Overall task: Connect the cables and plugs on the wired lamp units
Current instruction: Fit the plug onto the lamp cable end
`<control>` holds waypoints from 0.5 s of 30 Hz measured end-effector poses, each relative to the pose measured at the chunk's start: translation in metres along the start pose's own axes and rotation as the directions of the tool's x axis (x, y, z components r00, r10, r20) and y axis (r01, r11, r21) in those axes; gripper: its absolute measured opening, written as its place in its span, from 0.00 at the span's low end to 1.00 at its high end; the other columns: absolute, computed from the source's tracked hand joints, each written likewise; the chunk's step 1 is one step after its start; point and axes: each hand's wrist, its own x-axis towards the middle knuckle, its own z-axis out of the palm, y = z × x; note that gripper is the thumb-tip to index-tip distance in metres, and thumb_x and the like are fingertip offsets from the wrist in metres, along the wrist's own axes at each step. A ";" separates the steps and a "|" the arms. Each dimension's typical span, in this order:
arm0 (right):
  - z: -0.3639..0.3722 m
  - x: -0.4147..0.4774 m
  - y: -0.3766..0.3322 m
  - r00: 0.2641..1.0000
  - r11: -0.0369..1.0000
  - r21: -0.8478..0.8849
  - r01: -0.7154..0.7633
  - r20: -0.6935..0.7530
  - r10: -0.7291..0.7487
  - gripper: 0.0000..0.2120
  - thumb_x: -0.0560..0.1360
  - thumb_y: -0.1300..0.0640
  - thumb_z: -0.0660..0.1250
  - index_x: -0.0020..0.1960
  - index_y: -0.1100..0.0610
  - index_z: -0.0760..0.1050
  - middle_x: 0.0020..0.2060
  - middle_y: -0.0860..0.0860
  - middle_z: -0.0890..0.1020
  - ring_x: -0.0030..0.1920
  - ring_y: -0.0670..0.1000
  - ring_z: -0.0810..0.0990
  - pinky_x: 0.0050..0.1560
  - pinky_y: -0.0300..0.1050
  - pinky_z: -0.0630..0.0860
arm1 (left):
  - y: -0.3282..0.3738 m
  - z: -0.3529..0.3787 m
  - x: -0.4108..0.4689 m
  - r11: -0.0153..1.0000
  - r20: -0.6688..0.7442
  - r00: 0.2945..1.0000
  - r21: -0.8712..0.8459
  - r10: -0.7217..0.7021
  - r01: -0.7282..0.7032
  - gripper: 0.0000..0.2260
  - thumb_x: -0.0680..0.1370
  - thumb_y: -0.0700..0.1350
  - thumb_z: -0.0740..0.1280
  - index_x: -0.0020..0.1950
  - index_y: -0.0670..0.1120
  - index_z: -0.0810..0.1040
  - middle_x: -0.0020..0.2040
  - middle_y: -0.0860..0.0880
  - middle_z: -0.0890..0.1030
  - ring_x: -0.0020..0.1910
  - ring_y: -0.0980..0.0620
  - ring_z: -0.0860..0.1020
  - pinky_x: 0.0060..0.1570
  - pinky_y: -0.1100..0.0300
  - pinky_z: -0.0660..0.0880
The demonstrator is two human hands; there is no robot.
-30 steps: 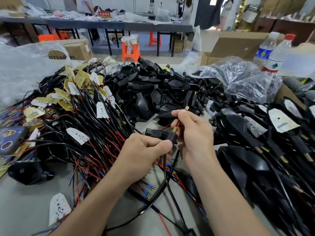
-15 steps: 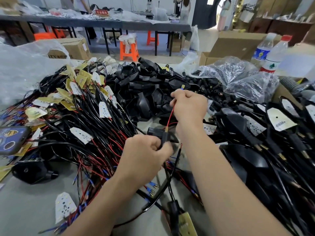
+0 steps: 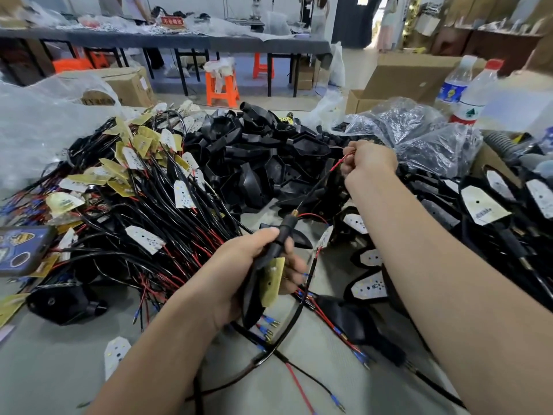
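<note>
My left hand (image 3: 254,265) grips a black lamp housing (image 3: 269,274) by its stem, with a yellowish LED board (image 3: 272,281) lying against the shell. A brass tip (image 3: 295,211) shows at the stem's end. From it a black cable with red wire (image 3: 321,182) runs taut up to my right hand (image 3: 369,163), which pinches the wire ends far out over the pile. A big bundle of wired LED boards (image 3: 140,205) lies to the left. Empty black housings (image 3: 254,163) are heaped in the middle.
Assembled lamp units (image 3: 478,211) fill the right side. A phone (image 3: 21,250) lies at the left edge. Two water bottles (image 3: 466,91) and clear bags of parts (image 3: 419,136) stand at the back right. Loose wires with blue terminals (image 3: 338,333) cross the grey tabletop (image 3: 59,369).
My right hand has pulled the red and black wire up and away through the stem. The LED board has been drawn up against the housing in my left hand.
</note>
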 end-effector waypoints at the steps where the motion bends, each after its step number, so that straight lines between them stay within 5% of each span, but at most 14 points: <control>1: -0.003 -0.009 0.002 1.000 0.999 0.036 -0.008 0.014 0.008 0.11 0.84 0.65 0.55 0.44 0.59 0.71 0.31 0.53 0.72 0.18 0.46 0.66 0.20 0.34 0.61 | -0.001 -0.001 0.000 0.999 -0.002 1.000 -0.032 -0.025 0.025 0.22 0.86 0.51 0.57 0.38 0.47 0.83 0.38 0.41 0.82 0.32 0.47 0.81 0.32 0.58 0.79; 4: -0.013 -0.058 0.023 0.983 0.997 -0.075 -0.025 0.180 0.038 0.05 0.83 0.60 0.64 0.50 0.62 0.73 0.38 0.57 0.79 0.31 0.52 0.76 0.30 0.42 0.77 | 0.000 -0.003 0.001 0.992 0.027 0.998 -0.106 -0.064 0.067 0.19 0.82 0.53 0.60 0.38 0.47 0.82 0.34 0.46 0.79 0.28 0.50 0.76 0.27 0.59 0.75; 7: -0.035 -0.107 0.057 0.867 0.922 -0.385 -0.037 0.447 0.222 0.07 0.81 0.59 0.64 0.53 0.61 0.79 0.49 0.61 0.84 0.32 0.51 0.78 0.35 0.44 0.78 | 0.003 -0.006 0.003 0.971 0.112 0.992 -0.224 -0.054 0.078 0.16 0.79 0.53 0.61 0.39 0.45 0.81 0.32 0.47 0.77 0.25 0.52 0.74 0.25 0.61 0.73; 11: -0.066 -0.139 0.076 0.680 0.930 -0.363 -0.058 0.667 0.303 0.18 0.84 0.51 0.59 0.55 0.58 0.85 0.34 0.52 0.78 0.32 0.50 0.79 0.39 0.42 0.79 | -0.002 -0.010 -0.002 0.962 0.185 0.983 -0.268 -0.006 0.056 0.17 0.83 0.52 0.60 0.43 0.44 0.82 0.34 0.47 0.78 0.27 0.53 0.75 0.27 0.63 0.73; 13: -0.074 -0.142 0.076 0.596 0.948 -0.313 -0.056 0.752 0.283 0.13 0.82 0.54 0.62 0.58 0.58 0.84 0.33 0.51 0.76 0.32 0.50 0.78 0.39 0.45 0.79 | 0.001 -0.004 -0.006 0.964 0.150 0.989 -0.261 -0.017 0.057 0.16 0.82 0.52 0.62 0.43 0.44 0.83 0.34 0.46 0.79 0.27 0.52 0.76 0.26 0.62 0.75; 15: -0.077 -0.140 0.078 0.596 0.940 -0.341 0.023 0.760 0.261 0.09 0.81 0.59 0.64 0.55 0.56 0.82 0.31 0.51 0.77 0.30 0.49 0.77 0.36 0.42 0.77 | 0.007 0.008 -0.002 0.971 0.015 0.998 -0.229 -0.069 0.070 0.15 0.81 0.50 0.62 0.46 0.43 0.85 0.33 0.43 0.82 0.26 0.49 0.79 0.23 0.61 0.77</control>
